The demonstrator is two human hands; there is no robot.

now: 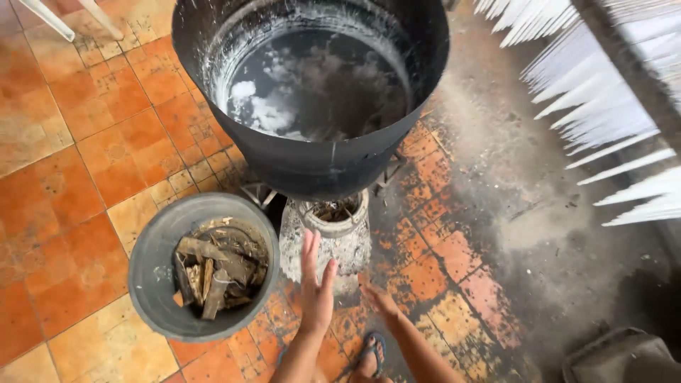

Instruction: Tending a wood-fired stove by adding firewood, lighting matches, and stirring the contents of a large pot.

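Observation:
My left hand [316, 284] is stretched forward with fingers apart, holding nothing, just in front of a small ash-covered clay stove [328, 237]. My right hand [379, 299] hangs beside it, fingers loose and empty, above the sooty tiles. The stove stands under a large black metal drum [312, 159] filled with a dark liquid with white foam [312, 89]. To the left of my left hand sits a grey bucket [152, 262] with several pieces of scrap wood [216, 269] in it.
Orange floor tiles [85, 163] spread to the left; soot-blackened floor [511, 184] lies to the right. Rows of thin white hanging sticks [603, 106] fill the upper right. A dark bin's rim [617, 354] shows at the bottom right. My sandalled foot [369, 354] is below.

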